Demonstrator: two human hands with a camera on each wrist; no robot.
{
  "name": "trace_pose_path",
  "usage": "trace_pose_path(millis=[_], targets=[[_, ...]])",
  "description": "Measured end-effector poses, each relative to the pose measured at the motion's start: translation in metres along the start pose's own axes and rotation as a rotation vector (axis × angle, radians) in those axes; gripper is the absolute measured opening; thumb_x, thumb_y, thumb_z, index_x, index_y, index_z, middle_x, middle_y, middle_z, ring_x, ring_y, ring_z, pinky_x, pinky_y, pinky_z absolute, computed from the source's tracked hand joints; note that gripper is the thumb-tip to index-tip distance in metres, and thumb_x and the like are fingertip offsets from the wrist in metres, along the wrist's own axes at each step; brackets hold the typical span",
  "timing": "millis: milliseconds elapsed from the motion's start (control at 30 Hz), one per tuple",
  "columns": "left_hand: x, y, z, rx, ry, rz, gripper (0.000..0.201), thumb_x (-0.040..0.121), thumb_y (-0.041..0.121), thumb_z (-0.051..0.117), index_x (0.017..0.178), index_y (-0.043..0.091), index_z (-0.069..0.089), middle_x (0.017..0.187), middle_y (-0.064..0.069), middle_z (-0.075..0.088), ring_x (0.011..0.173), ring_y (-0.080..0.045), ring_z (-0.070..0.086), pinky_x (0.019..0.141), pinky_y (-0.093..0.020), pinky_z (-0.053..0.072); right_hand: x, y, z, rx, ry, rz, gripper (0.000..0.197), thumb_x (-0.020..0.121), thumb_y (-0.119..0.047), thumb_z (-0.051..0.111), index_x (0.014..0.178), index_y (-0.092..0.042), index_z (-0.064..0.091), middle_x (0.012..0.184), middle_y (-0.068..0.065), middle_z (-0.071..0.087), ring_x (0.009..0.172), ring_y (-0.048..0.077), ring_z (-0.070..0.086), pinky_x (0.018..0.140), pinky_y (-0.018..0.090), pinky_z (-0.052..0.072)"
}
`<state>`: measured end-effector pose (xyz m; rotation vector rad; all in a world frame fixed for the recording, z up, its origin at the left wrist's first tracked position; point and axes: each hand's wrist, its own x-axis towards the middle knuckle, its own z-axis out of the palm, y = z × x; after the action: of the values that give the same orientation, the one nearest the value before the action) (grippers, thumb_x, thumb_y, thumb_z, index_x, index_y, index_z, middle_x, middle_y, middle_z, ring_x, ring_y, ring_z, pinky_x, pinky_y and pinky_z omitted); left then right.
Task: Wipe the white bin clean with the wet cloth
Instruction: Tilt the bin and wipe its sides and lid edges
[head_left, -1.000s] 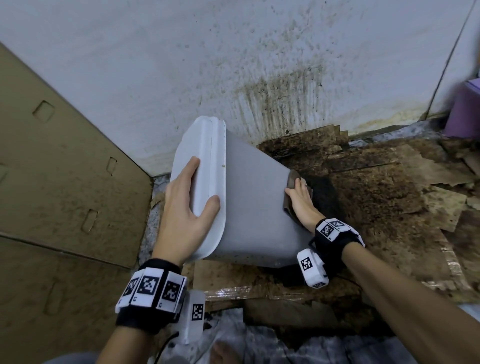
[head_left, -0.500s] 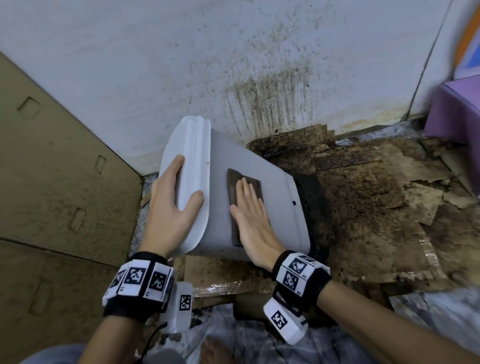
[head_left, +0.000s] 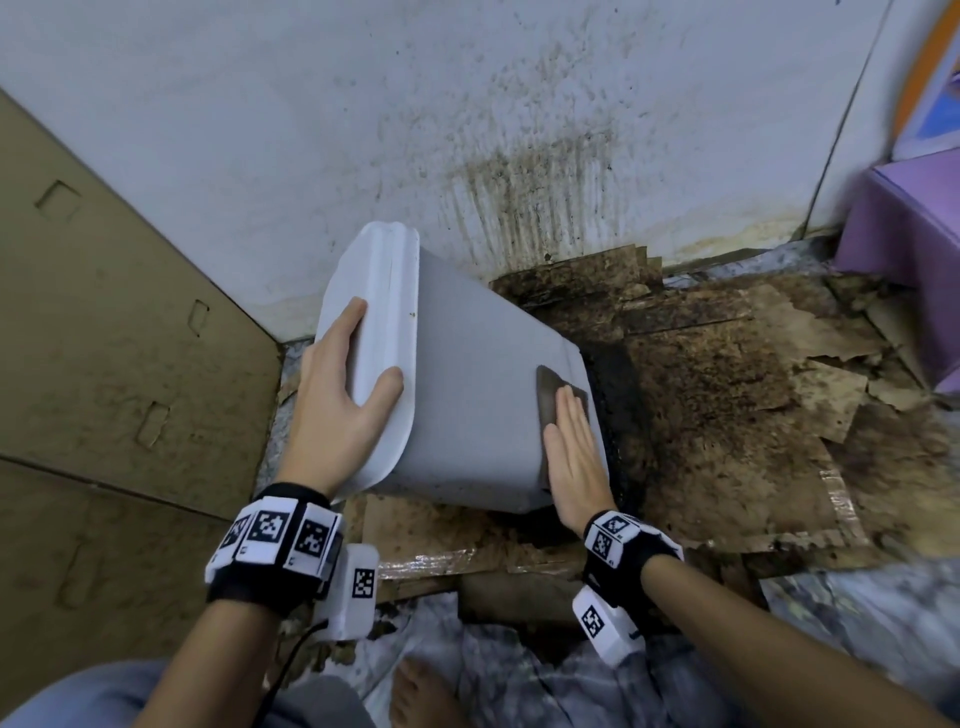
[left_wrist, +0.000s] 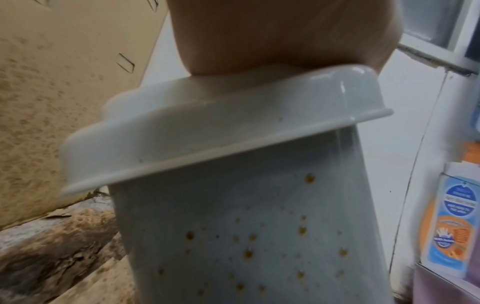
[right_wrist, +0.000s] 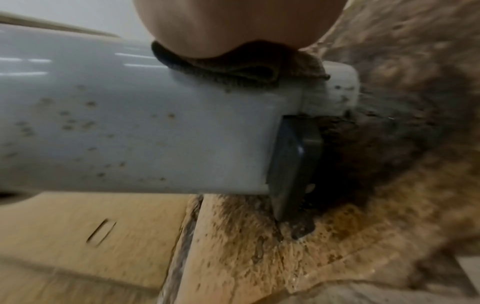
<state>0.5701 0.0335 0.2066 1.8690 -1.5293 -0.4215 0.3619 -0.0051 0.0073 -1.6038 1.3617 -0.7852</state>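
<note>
The bin lay tipped on its side on stained cardboard, its lid end toward the left hand and its base toward the right hand. The left hand gripped the lid, fingers across its top face and thumb hooked over the rim. The right hand lay flat, fingers straight, pressing the dark cloth against the bin's upper side, close to the base end. Just past those fingers the bin's black pedal stuck out over the darkest patch of the cardboard. Brown spots dotted the bin's lower side, beneath both palms. Beyond the left hand's fingertips stood a splattered white wall, and to that hand's outer side a brown cardboard panel leaned upright. Well right of the cloth stood a purple box. A bare foot showed below the wrists.
</note>
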Motion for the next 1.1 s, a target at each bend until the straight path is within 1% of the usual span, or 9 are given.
trace_pose_path(millis=[133,267,400,567,700,833,933,1000,1100], targets=[[0.001,0.004,0.003,0.030,0.000,0.042,0.075,0.089,0.041,0.054,0.159,0.029,0.030,0.157,0.006,0.037,0.144,-0.011,0.030,0.112,-0.029,0.025,0.004,0.009,-0.006,0.068,0.015,0.181,0.055,0.110,-0.028,0.020,0.160,-0.017,0.002,0.169,-0.005,-0.005,0.153,0.005,-0.005,0.124,0.025,-0.006],[0.002,0.003,0.003,0.048,-0.012,0.060,0.076,0.090,0.041,0.052,0.160,0.026,0.028,0.160,0.006,0.034,0.143,-0.007,0.027,0.112,-0.029,0.025,0.008,0.000,-0.003,0.065,0.036,0.229,0.055,0.110,-0.027,0.023,0.161,-0.015,0.005,0.169,-0.003,0.000,0.155,0.009,-0.001,0.125,0.028,-0.004],[0.003,0.001,0.002,0.049,-0.014,0.055,0.076,0.090,0.042,0.050,0.161,0.028,0.026,0.162,0.009,0.032,0.147,-0.007,0.024,0.113,-0.030,0.024,0.012,-0.038,0.006,0.069,0.072,0.302,0.057,0.109,-0.030,0.022,0.161,-0.016,0.006,0.169,-0.003,0.002,0.155,0.010,-0.001,0.123,0.028,-0.005],[0.003,0.001,0.002,0.048,-0.006,0.052,0.076,0.089,0.041,0.050,0.160,0.028,0.026,0.162,0.008,0.033,0.145,-0.004,0.025,0.112,-0.029,0.024,-0.002,-0.099,0.013,0.090,-0.012,0.126,0.057,0.107,-0.036,0.016,0.161,-0.024,0.000,0.167,-0.013,-0.005,0.153,0.004,-0.008,0.123,0.029,-0.008],[0.003,-0.002,0.001,0.051,0.002,0.056,0.077,0.089,0.041,0.050,0.161,0.025,0.027,0.163,0.008,0.032,0.144,-0.005,0.025,0.113,-0.027,0.023,-0.012,-0.128,0.014,0.053,-0.094,-0.067,0.067,0.097,-0.044,0.008,0.160,-0.025,-0.004,0.166,-0.014,-0.009,0.152,0.003,-0.014,0.125,0.032,-0.008],[0.004,-0.002,0.003,0.045,0.002,0.058,0.077,0.089,0.042,0.051,0.160,0.024,0.027,0.163,0.008,0.033,0.143,-0.003,0.026,0.116,-0.029,0.023,-0.015,-0.114,0.016,0.019,-0.038,-0.196,0.061,0.104,-0.045,0.014,0.161,-0.026,0.001,0.168,-0.014,-0.004,0.152,-0.001,-0.010,0.125,0.028,-0.004],[0.004,0.001,0.004,0.036,0.008,0.065,0.077,0.089,0.041,0.052,0.160,0.024,0.028,0.162,0.008,0.034,0.137,0.005,0.025,0.116,-0.027,0.023,-0.010,-0.088,0.012,-0.039,0.009,-0.286,0.058,0.106,-0.041,0.017,0.161,-0.026,0.008,0.168,-0.016,0.003,0.152,-0.003,-0.004,0.124,0.026,0.001],[0.004,0.001,0.004,0.036,0.006,0.067,0.077,0.089,0.041,0.052,0.160,0.024,0.028,0.162,0.008,0.034,0.133,0.009,0.023,0.115,-0.027,0.023,-0.006,-0.068,0.009,-0.061,0.012,-0.287,0.056,0.107,-0.038,0.018,0.161,-0.026,0.009,0.168,-0.016,0.003,0.152,-0.003,-0.003,0.125,0.027,0.003],[0.002,0.001,0.002,0.028,0.002,0.058,0.076,0.089,0.042,0.051,0.160,0.026,0.027,0.162,0.009,0.033,0.134,0.009,0.022,0.117,-0.030,0.024,-0.001,-0.035,0.004,-0.066,0.016,-0.197,0.059,0.105,-0.042,0.014,0.161,-0.026,0.008,0.167,-0.016,0.001,0.152,-0.003,-0.004,0.127,0.030,0.003]])
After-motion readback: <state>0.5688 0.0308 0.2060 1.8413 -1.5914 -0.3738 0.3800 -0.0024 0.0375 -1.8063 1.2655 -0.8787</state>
